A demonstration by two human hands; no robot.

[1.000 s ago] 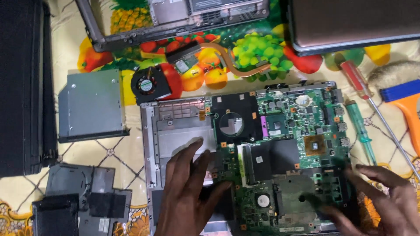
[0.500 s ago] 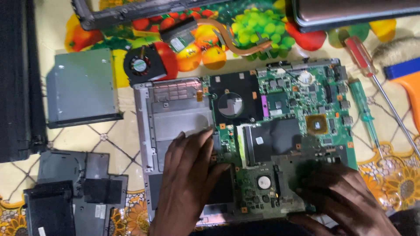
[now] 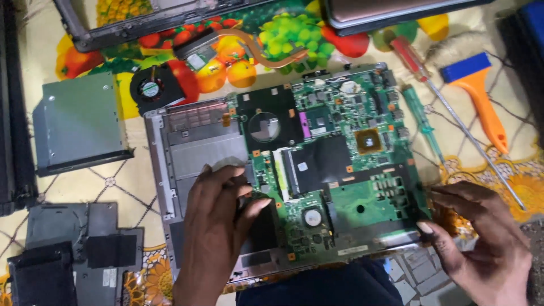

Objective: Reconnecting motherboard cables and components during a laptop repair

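Green laptop motherboard (image 3: pixel 334 170) sits in grey base shell (image 3: pixel 192 153) on fruit-print cloth. Left hand (image 3: pixel 218 221) presses fingertips on board's left edge, clasping nothing; right hand (image 3: pixel 481 238) pinches right edge. Judgement: light, stiff, fragile; grip bare edges only, avoid chips.

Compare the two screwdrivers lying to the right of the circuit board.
The red-handled screwdriver is bigger, with a thicker handle and a much longer shaft; the green-handled screwdriver is slimmer and shorter. The red one lies farther from the circuit board, the green one close beside its right edge. Both lie flat on the fruit-print cloth, handles away from the person, untouched.
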